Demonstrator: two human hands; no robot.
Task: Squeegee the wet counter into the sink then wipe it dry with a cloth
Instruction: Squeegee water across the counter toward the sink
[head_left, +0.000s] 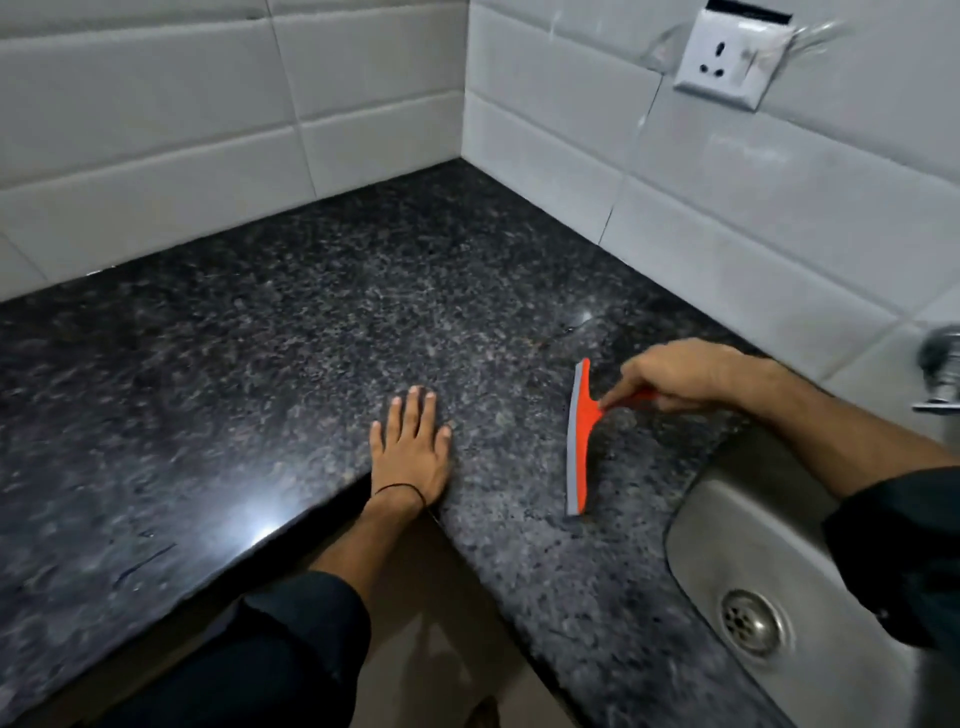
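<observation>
Pressing palm down on the dark speckled worktop, the left hand is lying near the front edge, a little toward 6 o'clock from the middle of the view. Its fingers are lying straight and close together, pointing toward 12 o'clock and holding nothing. A thin black thread is circling its wrist. At 3 o'clock from it, well apart, the right hand is reaching in from the right, its fingers curling round and pinching the handle of the orange squeegee. The squeegee's grey blade is running from 12 o'clock down to 6 o'clock along its left side, with the blade's lower end resting on the worktop just beside the rim of the steel sink. The sink is sitting at 4 o'clock in the view, its round drain showing toward 5 o'clock. A shiny patch is glinting on the worktop at 12 o'clock from the squeegee. A chrome tap is sticking out at 3 o'clock, and 1 white socket is sitting on the tiled wall at 1 o'clock. Dark sleeves are covering both forearms partway.
</observation>
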